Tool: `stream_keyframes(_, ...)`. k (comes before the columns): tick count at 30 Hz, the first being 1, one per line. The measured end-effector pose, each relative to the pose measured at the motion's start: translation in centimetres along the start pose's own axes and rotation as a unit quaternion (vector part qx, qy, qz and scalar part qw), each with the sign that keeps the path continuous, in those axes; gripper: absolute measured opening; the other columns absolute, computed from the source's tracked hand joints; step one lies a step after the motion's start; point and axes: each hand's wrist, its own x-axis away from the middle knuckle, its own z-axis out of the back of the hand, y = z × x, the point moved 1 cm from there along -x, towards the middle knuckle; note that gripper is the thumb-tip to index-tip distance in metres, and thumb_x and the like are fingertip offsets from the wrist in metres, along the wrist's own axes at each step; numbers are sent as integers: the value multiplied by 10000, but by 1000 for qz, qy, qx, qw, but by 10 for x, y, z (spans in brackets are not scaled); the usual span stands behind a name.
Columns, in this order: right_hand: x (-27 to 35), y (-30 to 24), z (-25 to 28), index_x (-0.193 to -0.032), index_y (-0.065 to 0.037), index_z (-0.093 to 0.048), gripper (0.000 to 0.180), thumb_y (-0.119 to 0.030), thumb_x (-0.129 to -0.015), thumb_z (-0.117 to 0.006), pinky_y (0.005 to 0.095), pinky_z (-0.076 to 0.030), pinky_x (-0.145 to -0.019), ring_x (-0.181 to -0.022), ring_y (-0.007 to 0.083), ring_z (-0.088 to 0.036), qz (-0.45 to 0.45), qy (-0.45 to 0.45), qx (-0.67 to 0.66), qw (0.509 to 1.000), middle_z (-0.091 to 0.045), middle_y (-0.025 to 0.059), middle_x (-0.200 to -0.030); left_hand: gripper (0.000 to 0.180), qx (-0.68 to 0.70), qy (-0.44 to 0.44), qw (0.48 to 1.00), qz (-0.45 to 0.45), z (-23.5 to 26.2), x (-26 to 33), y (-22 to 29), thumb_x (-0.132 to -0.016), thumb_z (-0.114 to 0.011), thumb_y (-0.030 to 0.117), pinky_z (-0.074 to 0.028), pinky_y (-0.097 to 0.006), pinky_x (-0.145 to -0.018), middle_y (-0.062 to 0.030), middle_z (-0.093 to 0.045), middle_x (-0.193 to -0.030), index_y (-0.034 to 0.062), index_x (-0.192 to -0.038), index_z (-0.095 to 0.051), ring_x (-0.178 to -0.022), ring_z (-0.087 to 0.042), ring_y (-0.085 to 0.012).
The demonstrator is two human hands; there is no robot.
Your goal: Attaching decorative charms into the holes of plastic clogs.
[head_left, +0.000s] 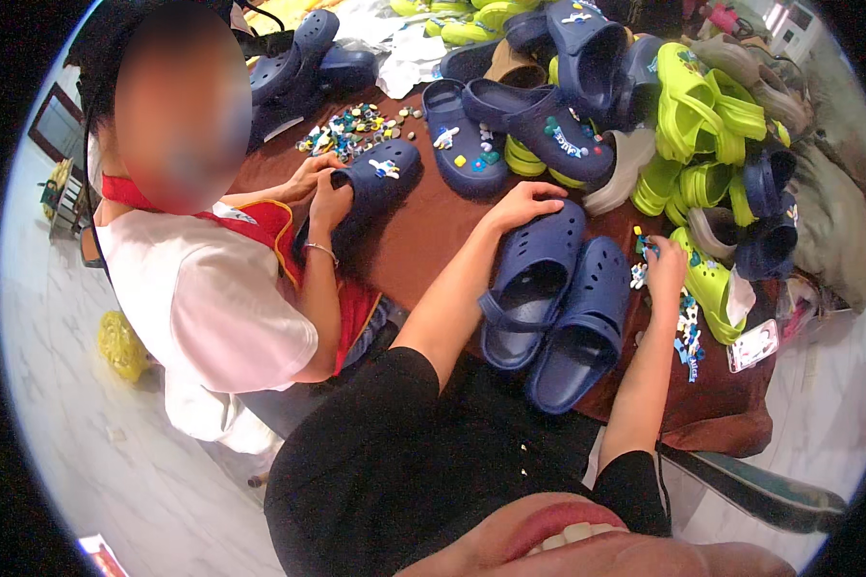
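Two plain navy blue clogs lie side by side on the brown table [404, 250] in front of me. My left hand [522, 205] rests on the toe of the left clog [534, 279]. My right hand [666, 267] is just right of the other clog [587, 322], fingers pinched on a small shoe charm from a strip of charms [685, 327] at the table's right edge.
A person in a white shirt and red apron sits to my left, both hands on a navy clog [375, 178] bearing a charm. A pile of loose charms [351, 127] lies beyond. Heaps of navy clogs [548, 125] and lime green clogs [698, 115] fill the far side. A phone [752, 344] lies at right.
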Motion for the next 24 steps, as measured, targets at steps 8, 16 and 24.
stream_keyframes(8, -20, -1, -37, -1007, -111, -646, 338, -37, -688, -730, 432, -442, -824, -918, 353, -549, 3, -77, 35, 996, -602, 142, -946, 378, 23, -8, 999, -26, -4, -3, -8, -823, -686, 222, -455, -310, -907, -104, -665, -1081, 14, -1136, -648, -989, -602, -178)
stream_keyframes(16, -18, 16, -52, -938, -53, -639, 201, -60, -743, -687, 457, -444, -756, -848, 382, -561, 38, -15, 9, 999, -620, 166, -852, 361, 0, -10, 1000, -22, -4, -5, -6, -824, -677, 221, -454, -324, -916, -103, -674, -1064, 7, -1113, -654, -985, -610, -190)
stream_keyframes(24, -16, 25, -57, -955, -7, -648, 138, -102, -877, -584, 387, -492, -712, -794, 341, -641, -12, 107, -79, 991, -667, 184, -873, 440, -81, -25, 996, -1, -7, -8, -5, -868, -632, 337, -419, -327, -968, -142, -646, -1137, 6, -1157, -629, -1059, -587, -212)
